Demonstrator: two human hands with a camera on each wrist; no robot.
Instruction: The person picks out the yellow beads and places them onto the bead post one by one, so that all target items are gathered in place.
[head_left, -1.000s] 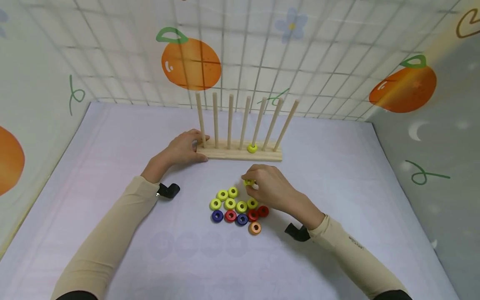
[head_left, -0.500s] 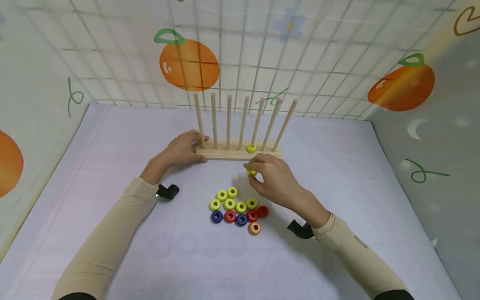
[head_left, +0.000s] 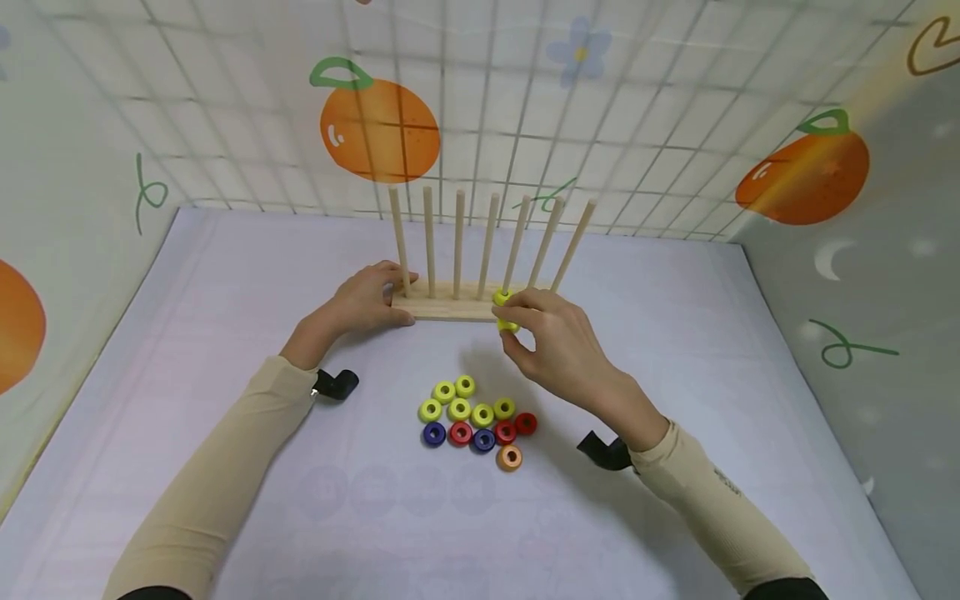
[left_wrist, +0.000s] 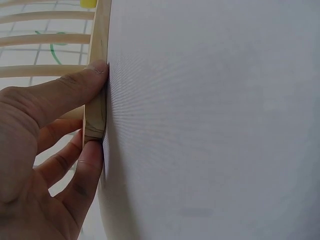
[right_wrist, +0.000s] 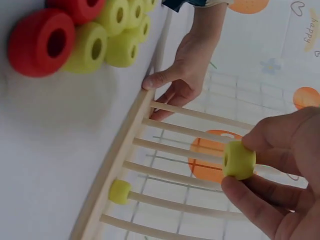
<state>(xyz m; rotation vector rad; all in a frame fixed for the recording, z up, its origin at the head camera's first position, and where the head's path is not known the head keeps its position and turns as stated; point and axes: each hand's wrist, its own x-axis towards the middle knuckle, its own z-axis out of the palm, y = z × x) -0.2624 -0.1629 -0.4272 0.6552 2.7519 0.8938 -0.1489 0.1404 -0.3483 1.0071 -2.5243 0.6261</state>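
My left hand [head_left: 367, 296] grips the left end of a wooden peg stand [head_left: 450, 309], thumb on the front edge and fingers around the end. My right hand [head_left: 558, 346] pinches a yellow bead [right_wrist: 239, 160] between thumb and fingers, held in front of the stand and apart from its base. In the right wrist view, another yellow bead [right_wrist: 120, 192] sits at the foot of a peg, the third from the right in the head view. The stand's right end is partly hidden behind my right hand.
Loose beads lie in a cluster on the white cloth before the stand: several yellow beads [head_left: 459, 408], red beads [head_left: 461, 433], blue beads [head_left: 433, 434] and an orange bead [head_left: 510, 457]. Behind the stand rises a grid-lined backdrop [head_left: 262, 108] with printed oranges.
My right hand has carried the pinched yellow bead away from the loose beads, up and forward to the stand. The left hand has stayed at the stand's left end.
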